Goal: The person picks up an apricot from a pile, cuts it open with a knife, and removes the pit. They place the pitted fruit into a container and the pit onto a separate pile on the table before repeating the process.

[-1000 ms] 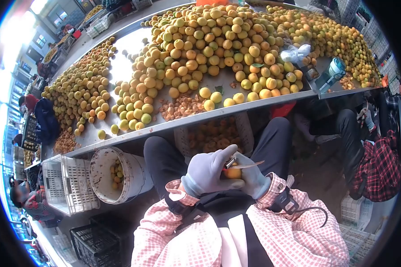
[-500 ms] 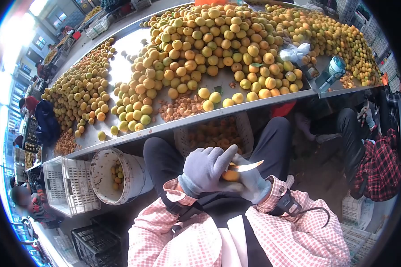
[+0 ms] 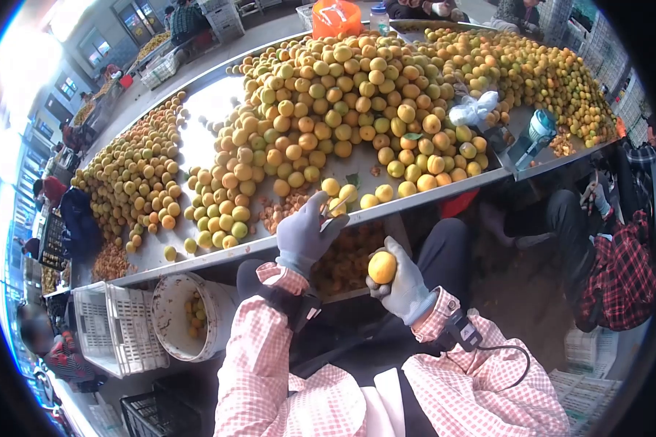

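Observation:
My left hand (image 3: 304, 234), in a grey glove, is raised at the table's front edge. Its forefinger and thumb stand apart close to an apricot (image 3: 337, 207) on the table, and its other fingers look curled. Whatever is inside them is hidden; the knife does not show clearly. Lower and to the right, my right hand (image 3: 406, 290), also gloved, holds a yellow-orange apricot (image 3: 381, 267) between thumb and fingers. Brown pits (image 3: 284, 210) lie on the metal just beyond my left hand.
A big heap of apricots (image 3: 342, 95) covers the metal table (image 3: 386, 211). Below it a crate (image 3: 342, 295) holds brown-orange pieces. A white bucket (image 3: 219, 309) and white crates (image 3: 135, 328) stand at left. A teal-lidded bottle (image 3: 539, 130) and plastic bag (image 3: 474, 109) rest at right, near a co-worker (image 3: 612, 262).
My hands have parted. The left moved up to the table edge; the right holds the apricot out in view. The knife blade between them is no longer clearly visible. The view has tilted up.

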`<state>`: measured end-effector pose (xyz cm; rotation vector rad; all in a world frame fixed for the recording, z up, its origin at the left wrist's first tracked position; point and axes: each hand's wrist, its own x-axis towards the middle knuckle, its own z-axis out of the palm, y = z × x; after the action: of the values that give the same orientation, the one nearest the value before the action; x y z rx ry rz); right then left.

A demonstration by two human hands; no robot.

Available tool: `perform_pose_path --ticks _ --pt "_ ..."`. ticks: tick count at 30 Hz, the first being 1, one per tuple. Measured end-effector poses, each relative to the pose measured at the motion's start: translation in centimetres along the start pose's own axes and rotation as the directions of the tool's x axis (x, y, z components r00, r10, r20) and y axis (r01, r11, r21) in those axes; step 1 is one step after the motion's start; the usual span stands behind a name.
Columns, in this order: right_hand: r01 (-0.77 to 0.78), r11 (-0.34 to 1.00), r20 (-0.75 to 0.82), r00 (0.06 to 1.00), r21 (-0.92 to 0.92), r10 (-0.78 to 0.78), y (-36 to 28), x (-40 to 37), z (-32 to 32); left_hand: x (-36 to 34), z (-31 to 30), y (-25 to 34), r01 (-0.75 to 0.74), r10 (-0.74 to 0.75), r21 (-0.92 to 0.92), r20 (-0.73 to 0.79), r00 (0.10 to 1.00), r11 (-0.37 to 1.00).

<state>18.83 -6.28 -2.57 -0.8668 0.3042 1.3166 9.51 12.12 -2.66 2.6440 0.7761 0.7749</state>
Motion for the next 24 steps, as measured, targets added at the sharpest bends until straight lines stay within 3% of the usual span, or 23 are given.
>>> perform_pose_path --ticks 1,3,8,10,11,12,13,14,16,17,18,20,21,22,23,24 --pt "0.014 1.000 0.003 1.000 0.003 -0.014 -0.1 0.3 0.2 0.4 1.1 -1.1 -0.006 0.006 0.002 -0.004 1.000 1.000" --pt "0.023 1.000 -0.004 1.000 -0.013 -0.023 -0.2 1.2 0.2 1.3 2.4 -2.1 0.012 -0.033 0.121 0.175 0.984 0.993" --pt "0.011 0.995 -0.116 0.993 -0.097 -0.022 -0.5 2.5 -0.3 1.0 -0.8 0.5 0.003 -0.025 0.118 0.183 0.983 0.993" --pt "-0.049 0.986 -0.005 0.999 -0.157 0.049 -0.5 2.5 -0.9 0.2 -2.3 2.5 -0.258 0.270 -0.177 0.046 0.962 0.950" --pt "-0.061 0.985 -0.009 0.998 -0.160 0.061 0.3 2.8 -1.4 -0.2 -3.2 3.9 -0.296 0.316 -0.171 0.103 0.943 0.940" --pt "0.155 0.914 0.135 0.985 -0.376 -0.111 1.3 3.2 -1.8 -0.6 -2.9 4.2 -0.322 0.356 -0.179 0.209 0.911 0.930" --pt "0.377 0.759 0.310 0.920 -0.531 -0.240 2.1 3.4 -2.2 -1.0 -2.8 4.5 -0.411 0.437 -0.178 0.145 0.888 0.894" --pt "0.373 0.760 0.310 0.921 -0.531 -0.235 2.5 3.3 -2.6 -1.3 -2.9 4.8 -0.499 0.517 -0.172 0.081 0.852 0.849" --pt "0.473 0.697 0.494 0.848 -0.539 -0.194 2.4 1.8 -2.1 -1.5 -3.7 5.5 -0.545 0.560 -0.159 0.069 0.826 0.823" --pt "0.180 0.944 0.452 0.891 -0.276 -0.038 2.1 0.8 -1.8 -1.6 -4.1 5.9 -0.591 0.608 -0.187 0.046 0.793 0.785" --pt "0.179 0.944 0.448 0.893 -0.276 -0.038 1.6 -0.6 -1.1 -1.8 -4.6 6.2 -0.636 0.655 -0.213 0.022 0.755 0.741" --pt "0.470 0.746 0.611 0.784 -0.471 -0.108 0.6 -2.8 0.1 -1.8 -5.1 6.8 -0.679 0.687 -0.163 -0.009 0.726 0.716" --pt "0.347 0.845 0.550 0.832 -0.407 -0.076 1.0 -2.7 -0.4 -1.9 -5.3 6.8 -0.700 0.710 -0.154 0.020 0.704 0.698" --pt "0.350 0.844 0.551 0.831 -0.406 -0.079 1.1 -2.9 -0.6 -1.9 -5.5 6.9 -0.720 0.732 -0.143 0.048 0.680 0.679" --pt "0.579 0.589 0.603 0.776 -0.564 -0.185 1.2 -3.2 -0.6 -2.2 -5.5 7.0 -0.723 0.734 -0.141 0.048 0.678 0.677" --pt "0.721 0.249 0.674 0.693 -0.647 -0.255 1.3 -3.5 -0.6 -2.7 -5.5 7.1 -0.730 0.738 -0.109 0.101 0.668 0.675"
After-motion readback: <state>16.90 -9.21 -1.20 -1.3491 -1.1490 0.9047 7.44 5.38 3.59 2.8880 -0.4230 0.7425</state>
